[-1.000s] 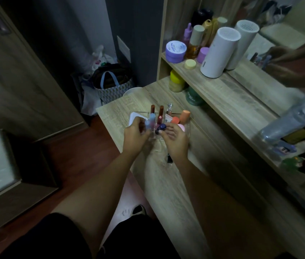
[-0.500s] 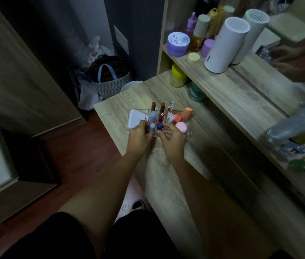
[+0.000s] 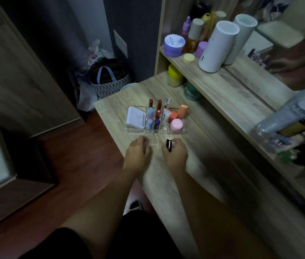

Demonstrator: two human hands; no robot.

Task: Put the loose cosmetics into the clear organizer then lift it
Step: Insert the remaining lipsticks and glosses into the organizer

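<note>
The clear organizer [image 3: 184, 130] stands on the wooden desk [image 3: 121, 101]. It holds a white compact [image 3: 136, 117], blue and red tubes [image 3: 150, 116], a white tube [image 3: 165, 115], an orange sponge [image 3: 182, 111] and a pink round item [image 3: 176, 124]. Just in front of it, my left hand [image 3: 137, 153] rests on the desk with curled fingers and nothing visible in it. Beside it, my right hand [image 3: 176, 154] grips a small black tube [image 3: 169, 145], apart from the organizer.
A shelf [image 3: 232, 85] on the right carries a white cylinder [image 3: 216, 47], a purple jar [image 3: 173, 45], bottles and a mirror. Yellow [image 3: 175, 76] and green [image 3: 192, 90] jars sit under it. A bag [image 3: 108, 79] stands on the floor beyond the desk's far edge.
Both hands have drawn back from the organizer toward me. My right hand now holds the black tube that lay on the desk near it.
</note>
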